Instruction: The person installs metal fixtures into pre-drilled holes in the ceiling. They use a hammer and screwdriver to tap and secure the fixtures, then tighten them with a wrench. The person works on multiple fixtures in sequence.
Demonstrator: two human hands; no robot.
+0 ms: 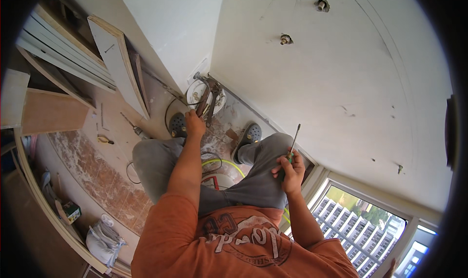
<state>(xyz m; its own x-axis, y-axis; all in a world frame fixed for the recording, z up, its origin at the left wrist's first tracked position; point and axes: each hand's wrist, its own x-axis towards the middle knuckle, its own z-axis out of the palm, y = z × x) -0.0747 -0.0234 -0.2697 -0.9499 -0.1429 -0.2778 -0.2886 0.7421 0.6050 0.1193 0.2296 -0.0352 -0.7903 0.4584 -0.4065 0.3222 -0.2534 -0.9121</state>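
Between my feet and the wall corner, my left hand (196, 124) is closed around the lower end of a tool with a brown handle (203, 104). Its top lies among other metal tools, so I cannot make out its exact kind. A dark wrench-like tool (212, 109) rests right beside it. Both lean over a round white bucket (223, 101) that holds tools. Above my right knee, my right hand (291, 173) grips a screwdriver (294, 142) by its green handle, with the thin shaft pointing up.
On the dusty floor at left lie a drill bit (127, 119) and yellow-handled pliers (104, 140). White boards (117, 58) lean at upper left. Pipe fittings (285, 39) stick out of the white wall. A yellow-green hose (229, 163) curves between my legs. A window (358, 224) is at lower right.
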